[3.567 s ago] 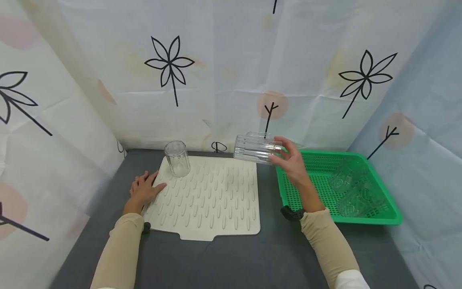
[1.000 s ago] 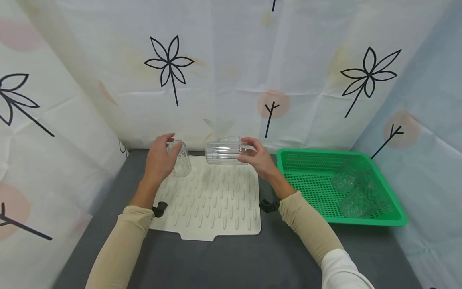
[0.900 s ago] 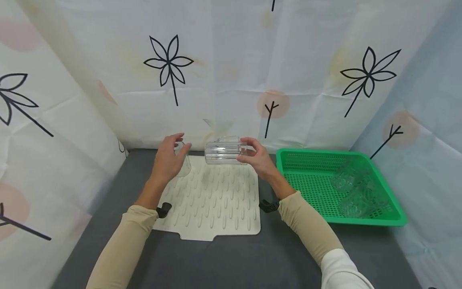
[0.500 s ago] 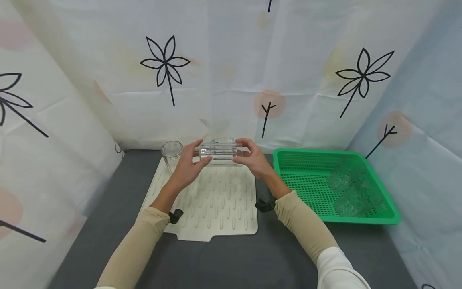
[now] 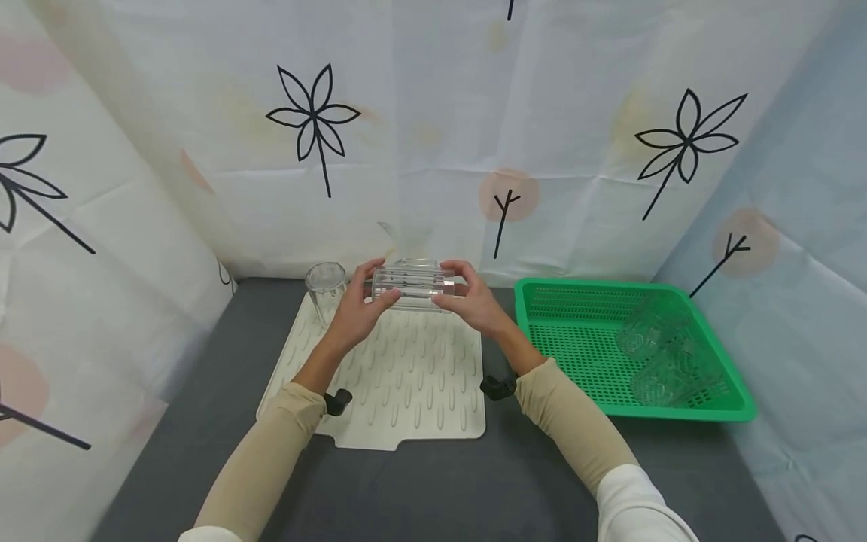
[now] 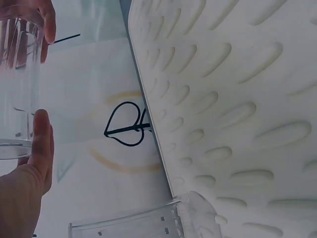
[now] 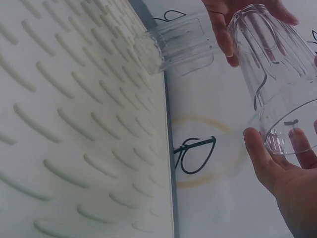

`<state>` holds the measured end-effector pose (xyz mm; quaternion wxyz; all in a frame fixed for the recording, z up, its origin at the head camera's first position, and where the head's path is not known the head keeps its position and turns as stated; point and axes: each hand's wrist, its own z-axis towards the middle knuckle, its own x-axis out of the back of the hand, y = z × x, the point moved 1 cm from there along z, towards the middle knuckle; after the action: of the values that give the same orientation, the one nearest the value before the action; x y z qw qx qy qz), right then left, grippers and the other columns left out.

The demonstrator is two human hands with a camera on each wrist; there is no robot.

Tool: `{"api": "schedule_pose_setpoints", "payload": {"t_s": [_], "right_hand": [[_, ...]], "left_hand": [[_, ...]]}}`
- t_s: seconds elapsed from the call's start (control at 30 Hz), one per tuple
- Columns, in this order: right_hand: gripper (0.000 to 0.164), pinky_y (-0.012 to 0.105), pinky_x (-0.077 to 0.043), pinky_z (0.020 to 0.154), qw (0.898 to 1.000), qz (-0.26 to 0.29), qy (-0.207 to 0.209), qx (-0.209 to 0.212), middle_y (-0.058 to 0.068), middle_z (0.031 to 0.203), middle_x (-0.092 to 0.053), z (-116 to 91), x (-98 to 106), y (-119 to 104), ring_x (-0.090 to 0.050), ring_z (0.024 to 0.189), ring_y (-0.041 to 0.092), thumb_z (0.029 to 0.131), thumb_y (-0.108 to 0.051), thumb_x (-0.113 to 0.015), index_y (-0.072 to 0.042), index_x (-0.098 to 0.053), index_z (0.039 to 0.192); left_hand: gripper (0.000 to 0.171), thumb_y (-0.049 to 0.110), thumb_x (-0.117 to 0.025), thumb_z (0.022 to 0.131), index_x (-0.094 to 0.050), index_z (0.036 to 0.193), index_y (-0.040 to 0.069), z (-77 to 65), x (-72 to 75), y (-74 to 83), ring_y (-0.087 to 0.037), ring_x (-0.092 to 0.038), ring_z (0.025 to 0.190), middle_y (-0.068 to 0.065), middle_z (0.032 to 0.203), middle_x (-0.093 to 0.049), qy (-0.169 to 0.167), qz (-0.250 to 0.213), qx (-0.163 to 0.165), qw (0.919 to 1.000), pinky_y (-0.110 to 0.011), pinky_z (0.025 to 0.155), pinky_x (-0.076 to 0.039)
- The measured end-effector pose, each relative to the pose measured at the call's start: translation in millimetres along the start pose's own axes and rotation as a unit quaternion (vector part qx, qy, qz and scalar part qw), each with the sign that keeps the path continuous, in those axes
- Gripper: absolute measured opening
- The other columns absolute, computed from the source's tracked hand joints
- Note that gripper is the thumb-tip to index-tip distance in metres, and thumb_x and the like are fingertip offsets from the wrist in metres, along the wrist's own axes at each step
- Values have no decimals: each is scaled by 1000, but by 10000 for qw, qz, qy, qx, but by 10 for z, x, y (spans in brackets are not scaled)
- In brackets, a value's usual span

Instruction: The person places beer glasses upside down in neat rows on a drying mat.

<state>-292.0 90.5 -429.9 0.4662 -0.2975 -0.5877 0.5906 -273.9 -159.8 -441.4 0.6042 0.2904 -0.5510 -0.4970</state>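
A clear glass mug is held sideways above the back of a cream ridged mat, its handle on the upper far side. My left hand grips its left end. My right hand grips the right end; in the right wrist view that end of the mug shows an open rim. Thumbs lie on the near side, and the far fingers are partly hidden. Left of my left hand, a second glass mug stands on the mat's back left corner. Whether it is upright or upside down I cannot tell.
To the right of the mat is a green plastic basket with clear glass mugs lying in its right part. Both sit on a dark grey table. Patterned cloth walls close off the back and sides.
My right hand has carried the mug left from beside the basket to over the mat. My left hand has left the mat's edge, passed the standing mug and taken the held mug's left end.
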Motion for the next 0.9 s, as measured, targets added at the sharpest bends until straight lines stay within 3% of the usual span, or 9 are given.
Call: {"api": "schedule_pose_setpoints", "payload": {"t_s": [0.17,0.27,0.33,0.43,0.63,0.73,0.9], "right_hand": [[69,49,-57,98,9964,-833,-105,108,16,153,-41,-37,0,6,-58,128,38,95,-13,-74,-12,-37,153],[75,53,-54,104,9843,-1742,-170,213,15,156,-41,-55,-5,7,-56,131,36,93,-24,-77,-12,-37,155],[80,53,-50,108,9683,-2471,-203,308,15,157,-40,-68,-16,-6,-52,136,35,92,-31,-78,-11,-35,157],[85,52,-47,111,9356,-3500,-184,438,16,155,-42,-79,-45,-49,-48,139,35,90,-39,-79,-9,-36,157],[85,55,-43,112,8705,-4825,-103,970,16,148,-49,-36,-127,-168,-46,138,36,87,-43,-80,-6,-43,154],[85,56,-42,110,8478,-5195,-148,1061,14,147,-50,-7,-164,-196,-46,136,35,87,-44,-80,-7,-43,154],[92,56,-40,109,8264,-5565,-310,806,11,150,-52,14,-203,-178,-46,135,33,85,-50,-80,-10,-39,157]], "left_hand": [[71,29,-71,98,-33,158,26,-22,-5,2,-32,-59,124,-11,158,-38,84,-73,-12,9999,-37,86,-57],[71,25,-74,96,-37,156,24,-30,-12,3,-35,-58,125,-10,157,-39,96,-91,-72,9999,-38,84,-57],[70,24,-75,95,-39,155,23,-31,-16,2,-36,-57,126,-9,156,-39,80,-67,-131,9999,-40,82,-57],[69,23,-76,94,-41,153,22,-27,-24,-4,-38,-57,127,-9,156,-38,63,2,-197,9998,-41,80,-57],[68,22,-77,93,-42,152,19,-12,-15,-13,-41,-57,125,-11,158,-36,102,151,-274,9995,-38,78,-56],[68,21,-77,93,-43,152,19,-7,-5,-16,-42,-57,125,-12,157,-36,100,121,-279,9995,-36,78,-56],[68,22,-79,92,-45,150,20,-12,-16,-12,-43,-55,126,-12,156,-38,16,203,-250,9995,-40,79,-57]]}}
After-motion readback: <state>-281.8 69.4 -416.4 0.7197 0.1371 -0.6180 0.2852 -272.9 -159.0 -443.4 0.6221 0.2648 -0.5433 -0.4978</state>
